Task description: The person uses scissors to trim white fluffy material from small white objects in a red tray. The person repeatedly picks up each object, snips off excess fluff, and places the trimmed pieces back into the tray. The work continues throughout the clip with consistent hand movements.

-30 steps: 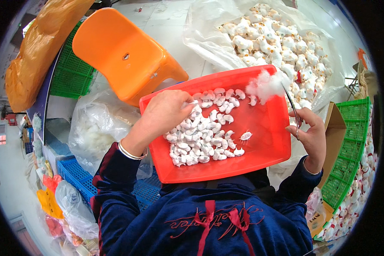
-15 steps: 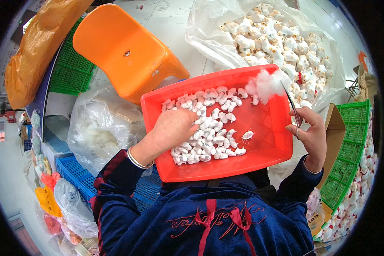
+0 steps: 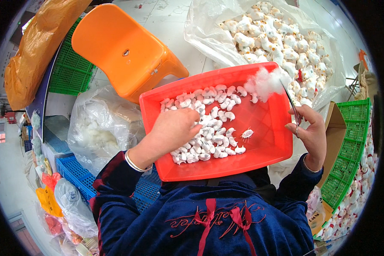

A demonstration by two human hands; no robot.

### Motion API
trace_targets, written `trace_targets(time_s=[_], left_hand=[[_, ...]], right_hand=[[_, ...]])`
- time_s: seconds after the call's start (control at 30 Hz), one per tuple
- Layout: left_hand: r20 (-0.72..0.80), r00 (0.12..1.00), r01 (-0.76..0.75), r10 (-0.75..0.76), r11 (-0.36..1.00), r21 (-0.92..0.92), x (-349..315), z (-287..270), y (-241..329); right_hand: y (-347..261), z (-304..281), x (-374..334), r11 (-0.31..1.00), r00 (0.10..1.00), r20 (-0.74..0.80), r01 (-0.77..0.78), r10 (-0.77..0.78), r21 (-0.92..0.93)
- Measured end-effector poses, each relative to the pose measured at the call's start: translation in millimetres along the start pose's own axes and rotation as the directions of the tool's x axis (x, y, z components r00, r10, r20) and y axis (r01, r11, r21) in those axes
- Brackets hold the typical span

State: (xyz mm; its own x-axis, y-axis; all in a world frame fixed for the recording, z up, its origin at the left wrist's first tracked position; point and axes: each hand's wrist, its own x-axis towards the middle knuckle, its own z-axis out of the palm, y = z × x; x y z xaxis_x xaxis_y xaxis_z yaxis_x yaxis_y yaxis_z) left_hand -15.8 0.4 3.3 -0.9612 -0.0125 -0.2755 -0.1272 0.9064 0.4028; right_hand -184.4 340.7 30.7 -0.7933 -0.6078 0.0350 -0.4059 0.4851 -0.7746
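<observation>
On my lap lies a red plastic tray (image 3: 217, 173) holding many small, curved, white stuffed fabric pieces (image 3: 209, 126). My left hand (image 3: 173, 130) reaches into its left half, with the fingers curled down among the pieces; whatever they grip is hidden. Metal forceps (image 3: 292, 102) with scissor-type ring handles are in my right hand (image 3: 311, 128), beside the tray's right side. Their tip touches a fluffy wad of white stuffing (image 3: 264, 83) at the tray's far right corner. A lone white piece with thread-like ends (image 3: 247, 134) lies apart on the tray's floor.
Beyond the tray stands an orange chair (image 3: 119, 51). A clear bag of white stuffed toys (image 3: 281, 47) is at the far right, and a bag of stuffing (image 3: 100, 132) at the left. Blue crates (image 3: 79, 173) and a green crate (image 3: 343, 158) flank me.
The tray has shifted very slightly toward the far side. Both hands stay in nearly the same places, with the forceps still at the stuffing.
</observation>
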Motion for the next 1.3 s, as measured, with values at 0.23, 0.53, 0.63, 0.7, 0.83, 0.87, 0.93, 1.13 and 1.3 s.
trace_targets(time_s=[0.23,0.53,0.63,0.7,0.83,0.87,0.93,1.13,1.3], left_hand=[[0.078,0.996,-0.047,0.045,0.999,0.017,10.4,25.6,3.2],[0.236,0.966,-0.092,0.107,0.993,-0.073,-9.3,9.0,-2.9],[0.134,0.991,-0.007,0.016,0.998,-0.069,-5.3,5.1,-10.9],[-0.026,0.997,0.069,-0.07,0.997,-0.036,0.1,2.5,-16.4],[-0.245,0.967,0.049,-0.073,0.994,-0.102,12.1,3.2,-21.9],[-0.203,0.976,0.061,-0.074,0.996,-0.07,15.5,4.5,-22.6],[-0.117,0.99,0.08,-0.08,0.997,-0.006,22.1,6.8,-21.5],[0.039,0.998,0.054,-0.057,0.995,0.08,27.4,9.8,-19.2],[-0.04,0.999,0.025,-0.026,0.999,-0.023,9.1,7.8,-19.4]], right_hand=[[-0.2,-1.1,-0.9,1.0,1.0,0.008,-0.007,0.006,0.011],[3.6,1.1,-0.5,1.0,1.0,0.0,-0.005,0.005,0.011],[5.5,1.5,0.4,1.0,1.0,0.003,-0.005,0.005,0.004],[5.8,1.5,0.5,1.0,1.0,0.004,0.003,-0.003,-0.009],[5.0,0.8,1.3,1.0,1.0,0.013,0.005,-0.005,-0.007],[4.4,0.7,1.5,1.0,1.0,0.013,0.01,-0.01,-0.006],[4.7,1.8,2.0,1.0,1.0,0.014,0.014,-0.014,-0.003],[7.3,2.2,3.4,1.0,1.0,0.012,0.02,-0.02,-0.015],[10.3,1.8,3.0,1.0,1.0,0.005,0.016,-0.016,-0.009]])
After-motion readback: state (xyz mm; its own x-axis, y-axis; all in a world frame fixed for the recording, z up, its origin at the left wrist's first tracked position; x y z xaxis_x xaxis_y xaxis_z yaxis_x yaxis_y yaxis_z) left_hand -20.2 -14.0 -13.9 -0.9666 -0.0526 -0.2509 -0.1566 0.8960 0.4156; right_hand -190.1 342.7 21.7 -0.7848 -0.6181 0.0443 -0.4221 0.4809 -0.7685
